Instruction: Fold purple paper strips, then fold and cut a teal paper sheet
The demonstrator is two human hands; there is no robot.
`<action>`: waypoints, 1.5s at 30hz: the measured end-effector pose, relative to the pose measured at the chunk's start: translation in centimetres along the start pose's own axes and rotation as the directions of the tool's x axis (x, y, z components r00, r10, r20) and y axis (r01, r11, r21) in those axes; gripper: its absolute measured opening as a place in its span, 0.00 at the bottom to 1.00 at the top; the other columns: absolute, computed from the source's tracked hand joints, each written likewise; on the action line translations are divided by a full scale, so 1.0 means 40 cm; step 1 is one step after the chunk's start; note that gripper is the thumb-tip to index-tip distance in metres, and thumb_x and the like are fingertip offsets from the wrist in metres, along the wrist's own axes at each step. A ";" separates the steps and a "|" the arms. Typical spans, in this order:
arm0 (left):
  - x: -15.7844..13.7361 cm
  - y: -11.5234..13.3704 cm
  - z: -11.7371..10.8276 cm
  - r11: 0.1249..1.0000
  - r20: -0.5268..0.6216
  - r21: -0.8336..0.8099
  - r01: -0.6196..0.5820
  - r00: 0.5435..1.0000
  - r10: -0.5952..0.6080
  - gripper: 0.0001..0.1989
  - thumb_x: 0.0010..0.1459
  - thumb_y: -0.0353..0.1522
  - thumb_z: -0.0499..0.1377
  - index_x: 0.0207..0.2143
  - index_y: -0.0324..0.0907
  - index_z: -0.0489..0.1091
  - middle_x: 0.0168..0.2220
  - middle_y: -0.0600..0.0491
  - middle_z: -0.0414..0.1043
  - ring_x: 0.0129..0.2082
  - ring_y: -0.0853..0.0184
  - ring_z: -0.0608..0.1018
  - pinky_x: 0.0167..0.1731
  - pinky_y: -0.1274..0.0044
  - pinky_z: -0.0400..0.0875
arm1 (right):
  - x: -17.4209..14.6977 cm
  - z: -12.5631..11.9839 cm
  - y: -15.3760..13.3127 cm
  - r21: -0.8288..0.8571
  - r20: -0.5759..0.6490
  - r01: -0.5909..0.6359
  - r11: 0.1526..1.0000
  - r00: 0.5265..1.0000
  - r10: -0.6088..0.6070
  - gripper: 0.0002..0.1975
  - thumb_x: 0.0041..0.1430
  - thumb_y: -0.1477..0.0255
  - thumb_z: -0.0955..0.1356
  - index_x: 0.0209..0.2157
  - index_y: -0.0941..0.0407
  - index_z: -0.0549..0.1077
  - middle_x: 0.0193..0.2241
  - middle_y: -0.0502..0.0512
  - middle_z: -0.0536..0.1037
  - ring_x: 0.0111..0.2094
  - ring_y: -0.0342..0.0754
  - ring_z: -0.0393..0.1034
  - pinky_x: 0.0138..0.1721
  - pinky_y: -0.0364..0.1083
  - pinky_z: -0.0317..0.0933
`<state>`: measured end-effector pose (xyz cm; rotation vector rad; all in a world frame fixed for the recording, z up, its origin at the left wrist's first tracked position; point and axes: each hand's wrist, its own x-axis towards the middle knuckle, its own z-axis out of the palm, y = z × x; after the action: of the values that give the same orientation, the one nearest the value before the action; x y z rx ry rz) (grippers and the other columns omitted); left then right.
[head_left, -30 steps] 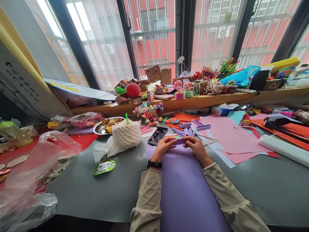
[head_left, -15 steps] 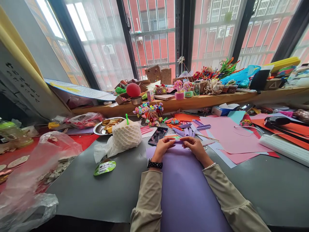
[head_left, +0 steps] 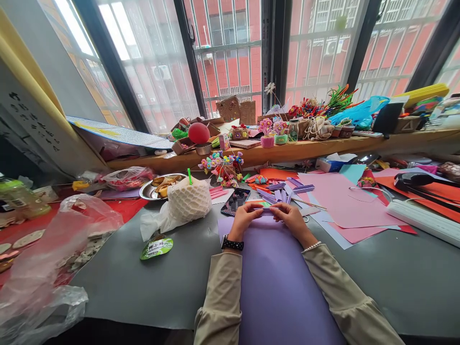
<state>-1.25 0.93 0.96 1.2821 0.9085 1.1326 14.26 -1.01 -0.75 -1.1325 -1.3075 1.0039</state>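
Observation:
My left hand and my right hand meet above the far end of a large purple paper sheet. Between their fingertips they pinch a small purple paper strip, one end in each hand; the fingers hide much of it. Just beyond the hands lies a pile of folded purple paper strips. A dark smartphone rests on the table left of the pile, close to my left hand. Near my right wrist is the ring of a scissors-like handle, mostly covered.
A foam-netted coconut with a green straw stands to the left, before a metal plate of food. Pink paper sheets and a white power strip lie right. Pipe-cleaner flowers stand behind. A plastic bag covers the left side.
Both hands stay nearly in place, still pinching the purple strip. The fingers shift only slightly, and the whole view moves by a few pixels.

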 end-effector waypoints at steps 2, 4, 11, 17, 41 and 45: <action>0.004 -0.006 -0.001 1.000 -0.006 0.025 -0.018 1.000 0.018 0.14 0.33 0.32 0.64 0.26 0.35 0.71 0.24 0.53 0.69 0.23 0.74 0.69 0.26 0.81 0.64 | 0.001 0.001 0.002 0.004 -0.009 -0.004 1.000 1.000 0.004 0.15 0.40 0.62 0.67 0.28 0.60 0.70 0.17 0.49 0.69 0.18 0.40 0.64 0.20 0.39 0.58; 0.008 -0.013 -0.001 0.998 -0.019 0.046 -0.037 0.999 0.038 0.13 0.33 0.32 0.64 0.26 0.35 0.71 0.24 0.53 0.69 0.22 0.74 0.69 0.24 0.82 0.63 | 0.002 0.002 0.003 -0.001 -0.015 -0.005 1.000 1.000 0.005 0.16 0.40 0.62 0.67 0.28 0.60 0.70 0.18 0.49 0.70 0.19 0.41 0.65 0.20 0.39 0.57; 0.019 -0.027 0.000 0.995 -0.060 0.072 -0.065 0.996 0.069 0.10 0.35 0.30 0.62 0.24 0.36 0.71 0.23 0.54 0.69 0.22 0.75 0.68 0.22 0.83 0.61 | 0.003 0.002 0.008 -0.029 -0.022 -0.013 0.999 1.000 0.013 0.16 0.41 0.61 0.67 0.28 0.59 0.69 0.17 0.48 0.69 0.19 0.42 0.65 0.17 0.38 0.53; 0.014 -0.023 0.002 0.993 -0.057 0.085 -0.077 0.995 0.082 0.09 0.35 0.30 0.62 0.24 0.36 0.71 0.23 0.54 0.69 0.23 0.75 0.68 0.23 0.84 0.62 | 0.007 0.002 0.015 -0.034 -0.012 0.006 0.999 1.000 -0.006 0.15 0.42 0.62 0.67 0.28 0.59 0.68 0.16 0.48 0.68 0.19 0.41 0.65 0.17 0.38 0.52; 0.002 -0.006 0.016 0.990 -0.072 0.126 -0.061 0.995 0.070 0.08 0.36 0.32 0.62 0.22 0.36 0.72 0.20 0.54 0.70 0.21 0.73 0.70 0.23 0.81 0.66 | 0.005 0.003 0.010 0.004 0.014 0.026 1.000 1.000 -0.026 0.16 0.41 0.61 0.67 0.27 0.60 0.71 0.20 0.51 0.70 0.18 0.40 0.64 0.20 0.40 0.58; 0.007 -0.016 0.014 0.990 -0.073 0.134 -0.050 0.996 0.060 0.08 0.36 0.33 0.62 0.22 0.37 0.72 0.20 0.54 0.69 0.20 0.74 0.69 0.23 0.81 0.66 | 0.006 0.004 0.009 -0.017 0.016 0.033 0.999 0.999 -0.032 0.17 0.41 0.60 0.67 0.27 0.61 0.72 0.18 0.50 0.70 0.16 0.39 0.63 0.19 0.39 0.58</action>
<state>-0.59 1.09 0.41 1.3862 1.0253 1.1874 14.14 -0.71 -1.05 -1.1151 -1.3452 0.9809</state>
